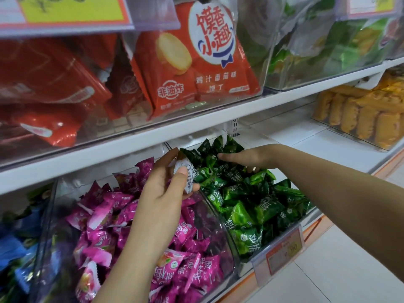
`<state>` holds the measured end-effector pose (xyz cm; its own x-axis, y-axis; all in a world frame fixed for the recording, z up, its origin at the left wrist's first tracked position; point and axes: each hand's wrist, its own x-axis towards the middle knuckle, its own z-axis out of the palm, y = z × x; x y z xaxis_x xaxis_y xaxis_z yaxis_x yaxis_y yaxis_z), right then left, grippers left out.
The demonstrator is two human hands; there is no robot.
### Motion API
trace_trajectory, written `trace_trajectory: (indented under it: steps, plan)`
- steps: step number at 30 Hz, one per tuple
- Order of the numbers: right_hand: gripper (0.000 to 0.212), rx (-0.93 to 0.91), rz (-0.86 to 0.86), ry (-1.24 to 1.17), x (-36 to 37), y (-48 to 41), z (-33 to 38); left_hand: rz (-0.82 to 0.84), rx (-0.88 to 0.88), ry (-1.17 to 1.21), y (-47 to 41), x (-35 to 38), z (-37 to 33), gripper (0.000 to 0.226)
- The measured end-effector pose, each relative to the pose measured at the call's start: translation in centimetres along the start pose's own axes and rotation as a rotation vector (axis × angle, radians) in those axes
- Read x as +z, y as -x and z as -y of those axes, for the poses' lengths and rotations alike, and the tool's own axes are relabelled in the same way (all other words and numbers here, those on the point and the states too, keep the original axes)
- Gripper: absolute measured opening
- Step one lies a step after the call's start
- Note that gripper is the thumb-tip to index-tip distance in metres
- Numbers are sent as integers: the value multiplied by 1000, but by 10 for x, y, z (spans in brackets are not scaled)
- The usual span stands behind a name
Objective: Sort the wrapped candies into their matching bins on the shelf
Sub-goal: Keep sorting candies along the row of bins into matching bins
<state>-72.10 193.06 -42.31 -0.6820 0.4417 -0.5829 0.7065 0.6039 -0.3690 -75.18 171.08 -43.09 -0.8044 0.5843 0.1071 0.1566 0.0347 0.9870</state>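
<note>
The left hand [161, 189] holds one wrapped candy [187, 174] up over the clear wall where two bins meet, its fingers [168, 157] curled behind the piece and the thumb pressed on its front. The wrapper shows its pale, whitish back, covered in small dark print, with a crimped saw-tooth edge (its face colour cannot be told from this side). Just right of it lies the heap of green candies [242, 206], glossy pillow-shaped packs with white characters, filling the green bin [229, 235]. The right hand [247, 158] reaches into the back of that heap, thumb stretched out flat; its fingers are sunk among the wrappers, so whether they hold anything cannot be told. Below the left hand the pink candies [105, 217], same shape with toothed ends, fill the pink bin [47, 215]. Blue candies [15, 239] show at the far left. Both bins stand on the white shelf [317, 145], with a price tag [284, 253] clipped at its front edge and red snack bags [196, 62] on the level above.
</note>
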Motion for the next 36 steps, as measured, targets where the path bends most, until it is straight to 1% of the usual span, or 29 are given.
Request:
trace_trajectory:
  steps: [2,7,9,11,13,16,21,22,24,25,27,29,32,34,36]
  plan:
    - [84,9,11,-13,3,-2,-2,-3,5,5,0,0,0,21]
    - [75,-44,68,-31,10,-7,-5,-9,5,6,0,1,0,22]
    - [81,-42,68,-11,11,-10,-6,-8,6,6,1,1,0,24]
    - [93,-50,23,27,12,-13,-11,-10,8,3,1,1,0,26]
    - [94,-99,-54,55,14,-13,-15,-9,11,1,0,1,0,22]
    - [84,-179,-141,85,18,-12,-22,-7,11,13,-2,1,1,15]
    - [72,-279,-201,114,17,-8,-28,-1,13,2,-2,0,3,14]
    - [67,-310,-222,112,15,-5,-29,0,13,6,-3,0,3,14]
    - [49,-382,-262,94,13,2,-31,3,21,10,-3,0,3,14]
    - [42,-414,-286,88,12,6,-33,6,29,9,-3,0,2,17]
    - [34,-460,-359,92,10,11,-39,11,43,13,-2,0,3,29]
    - [29,-510,-453,80,9,16,-45,14,44,8,-2,-1,3,30]
    - [23,-596,-609,4,8,28,-50,3,42,16,-3,-1,5,14]
    - [15,-632,-720,-97,10,38,-50,2,41,31,-4,-1,6,13]
    - [7,-635,-796,-271,14,50,-47,9,44,29,-4,-1,7,13]
